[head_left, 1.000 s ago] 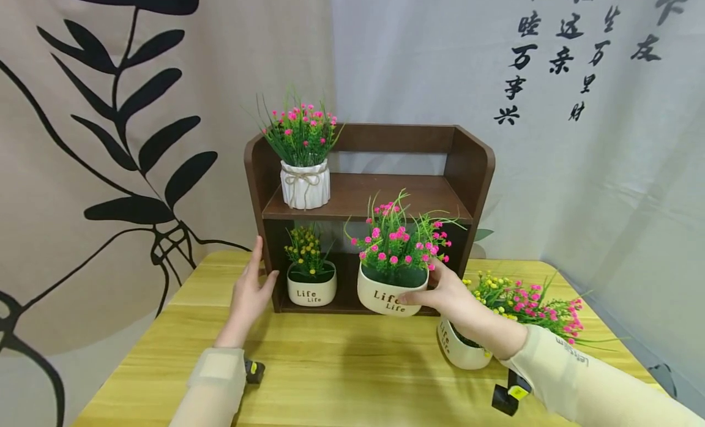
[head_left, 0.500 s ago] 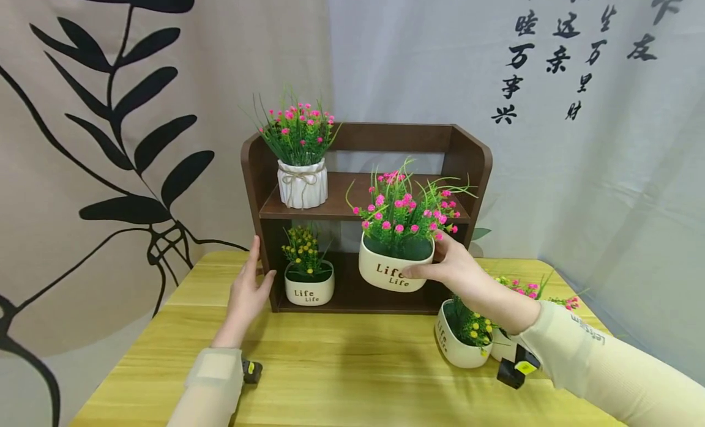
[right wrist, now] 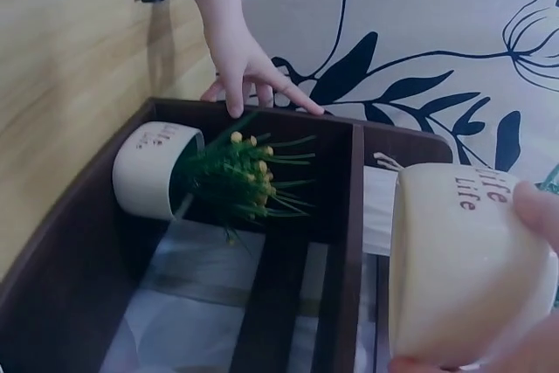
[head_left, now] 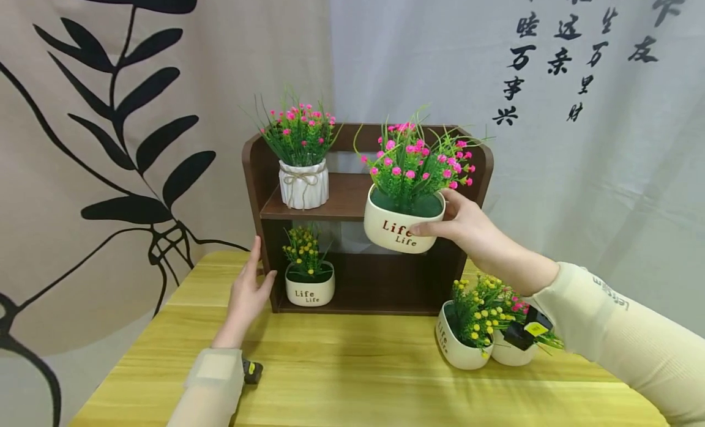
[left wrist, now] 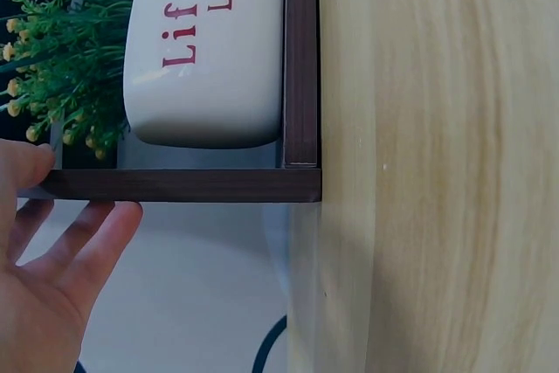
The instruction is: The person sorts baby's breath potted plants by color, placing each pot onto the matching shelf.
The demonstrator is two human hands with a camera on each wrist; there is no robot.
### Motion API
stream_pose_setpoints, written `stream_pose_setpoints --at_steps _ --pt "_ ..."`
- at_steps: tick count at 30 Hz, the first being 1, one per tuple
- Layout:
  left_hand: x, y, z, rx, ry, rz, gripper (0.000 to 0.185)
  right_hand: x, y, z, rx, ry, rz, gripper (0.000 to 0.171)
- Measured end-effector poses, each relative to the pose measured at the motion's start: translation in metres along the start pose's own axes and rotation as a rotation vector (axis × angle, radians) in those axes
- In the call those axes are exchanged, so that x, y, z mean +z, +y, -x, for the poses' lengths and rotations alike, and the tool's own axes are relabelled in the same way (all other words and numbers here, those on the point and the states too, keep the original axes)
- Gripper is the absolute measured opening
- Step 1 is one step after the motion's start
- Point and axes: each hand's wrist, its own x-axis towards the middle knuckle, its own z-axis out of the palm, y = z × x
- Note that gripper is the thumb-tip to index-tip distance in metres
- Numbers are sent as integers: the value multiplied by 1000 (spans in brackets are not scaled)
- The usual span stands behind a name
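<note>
- At the brown shelf unit (head_left: 468, 170) on the yellow worktop (head_left: 352, 372), a person's right hand (head_left: 468, 228) has its grip around a cream "Life" pot of pink flowers (head_left: 404, 222), held in the air level with the upper shelf board.
- Left hand (head_left: 248, 292), fingers straight, rests flat against the unit's left side panel.
- Inside the lower compartment stands a yellow-flowered pot (head_left: 309, 286); a ribbed white pot (head_left: 303, 183) stands on the upper shelf.
- Two more pots (head_left: 479, 338) stand together on the worktop beside the unit's right side.
</note>
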Motion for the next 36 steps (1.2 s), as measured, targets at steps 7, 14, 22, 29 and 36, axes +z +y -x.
stream_pose_setpoints --at_steps 7,14,22,29,36 --pt "0 3 -2 0 -2 4 90 -11 -15 -11 28 11 22 96" --pt "1 1 -3 7 0 10 90 -22 -21 -29 30 10 -70 93" --pt "2 -4 -1 -1 1 0 89 -23 -26 -50 7 14 -192 79" --pt "2 -4 2 -10 -3 -6 88 -23 -29 -63 11 -2 -202 78" --pt "1 -3 2 1 -3 0 86 -24 -30 -74 35 -23 -223 84"
